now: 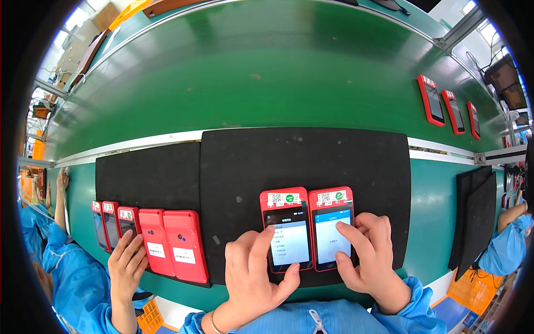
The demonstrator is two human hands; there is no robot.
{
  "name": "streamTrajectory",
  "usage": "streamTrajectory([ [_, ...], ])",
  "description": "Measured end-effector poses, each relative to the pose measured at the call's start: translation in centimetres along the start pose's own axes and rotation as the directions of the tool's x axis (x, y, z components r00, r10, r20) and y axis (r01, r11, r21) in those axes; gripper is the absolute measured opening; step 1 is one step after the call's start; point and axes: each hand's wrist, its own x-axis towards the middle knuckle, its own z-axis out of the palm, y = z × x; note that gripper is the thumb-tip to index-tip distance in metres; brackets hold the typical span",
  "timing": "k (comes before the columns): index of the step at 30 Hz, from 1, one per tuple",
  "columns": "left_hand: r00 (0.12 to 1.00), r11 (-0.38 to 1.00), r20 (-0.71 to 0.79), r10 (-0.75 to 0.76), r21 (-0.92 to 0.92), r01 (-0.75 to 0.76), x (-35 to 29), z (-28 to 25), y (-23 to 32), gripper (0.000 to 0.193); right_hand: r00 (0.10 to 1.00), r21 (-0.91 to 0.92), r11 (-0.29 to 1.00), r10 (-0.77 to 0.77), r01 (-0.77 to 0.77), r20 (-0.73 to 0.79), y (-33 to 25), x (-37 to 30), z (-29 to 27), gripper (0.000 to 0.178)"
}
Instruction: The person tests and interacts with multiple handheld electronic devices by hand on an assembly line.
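Two red handheld terminals lie face up side by side on a black mat, their screens lit. My left hand (253,278) is at the left terminal (291,239), its index fingertip at the screen's upper left edge and its thumb near the lower edge. On the right terminal (326,236), my right hand (371,259) has its index fingertip over the upper screen and its thumb near the lower right. Both hands have thumb and index finger spread, and neither grips a terminal. White labels with green round stickers sit above the screens.
The black mat (300,158) spans the table's front. At left, a co-worker's hand (127,261) touches one of several red terminals; two lie face down (183,245). Three more terminals (431,103) lie on the green surface (250,83) at far right. Black mats (473,222) are stacked at right.
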Motion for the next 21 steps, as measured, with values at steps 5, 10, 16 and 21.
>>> streamTrajectory([
  [5,0.997,0.996,0.048,-0.067,-0.047,0.069,-0.3,-0.1,0.0,0.072,1.000,0.016,1.000,-0.008,0.008,-0.019,0.1,0.0,0.0,0.046],
  [10,0.997,0.997,0.058,-0.057,-0.044,0.060,-0.4,-0.1,-0.2,0.072,0.999,0.020,1.000,-0.017,0.017,-0.034,0.1,0.1,0.2,0.047],
  [16,0.998,0.998,0.050,-0.039,-0.044,0.042,-0.2,-0.1,0.0,0.071,0.999,0.012,1.000,-0.019,0.019,-0.037,0.2,0.0,0.2,0.048],
  [21,0.997,0.996,0.041,-0.064,-0.060,0.067,0.0,-0.3,0.2,0.070,0.999,0.002,0.999,0.048,-0.048,0.021,-1.1,0.9,-0.3,0.048],
])
